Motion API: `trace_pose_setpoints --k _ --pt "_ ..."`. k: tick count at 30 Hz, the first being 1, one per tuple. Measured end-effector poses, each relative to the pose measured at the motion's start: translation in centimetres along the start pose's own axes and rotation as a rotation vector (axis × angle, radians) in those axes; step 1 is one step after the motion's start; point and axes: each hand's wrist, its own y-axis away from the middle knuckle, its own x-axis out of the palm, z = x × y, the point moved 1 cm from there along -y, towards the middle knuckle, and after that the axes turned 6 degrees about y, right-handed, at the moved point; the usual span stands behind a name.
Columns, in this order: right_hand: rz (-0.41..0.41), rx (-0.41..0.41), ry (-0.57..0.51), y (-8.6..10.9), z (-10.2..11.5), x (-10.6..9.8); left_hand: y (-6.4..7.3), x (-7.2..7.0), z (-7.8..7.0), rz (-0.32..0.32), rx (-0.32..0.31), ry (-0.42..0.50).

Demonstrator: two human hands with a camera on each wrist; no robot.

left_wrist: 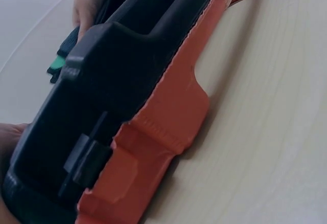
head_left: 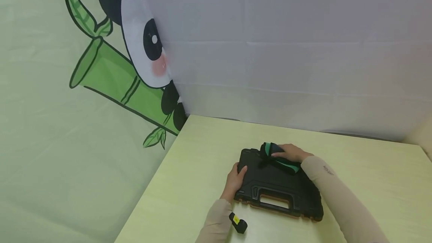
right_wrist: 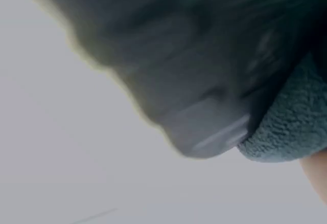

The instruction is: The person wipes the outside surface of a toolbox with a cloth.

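A black plastic tool case (head_left: 270, 183) with an orange underside lies on the table, its handle toward the near edge. My left hand (head_left: 234, 179) grips the case's left side, thumb on top. Over the far part of the lid, my right hand (head_left: 290, 153) holds a folded dark cloth (head_left: 287, 166) with green bands. In the left wrist view the orange half (left_wrist: 168, 116) and a black latch (left_wrist: 88, 160) show. The cloth's fuzzy teal surface (right_wrist: 291, 121) appears beside a dark ridged surface in the right wrist view; the right fingers are mostly hidden there.
The pale wooden table (head_left: 202, 153) runs back to a hanging white sheet (head_left: 287, 66). On the left is a green backdrop (head_left: 67, 160) with a panda and bamboo print. A small black block with a yellow label (head_left: 239, 223) sits at the left wrist.
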Motion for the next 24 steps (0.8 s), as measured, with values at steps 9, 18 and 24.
trace_pose_setpoints --k 9,18,24 --pt "-0.006 0.094 -0.023 2.6 -3.2 -1.0 -0.3 -0.2 0.0 -0.02 -0.011 -0.016" --pt "-0.018 0.078 -0.253 5.3 -7.0 -1.2 -0.7 -0.1 0.0 -0.021 -0.002 -0.026" --pt "0.018 0.127 -0.454 6.2 -8.6 -0.6 -0.9 -0.1 0.2 -0.014 -0.007 -0.027"
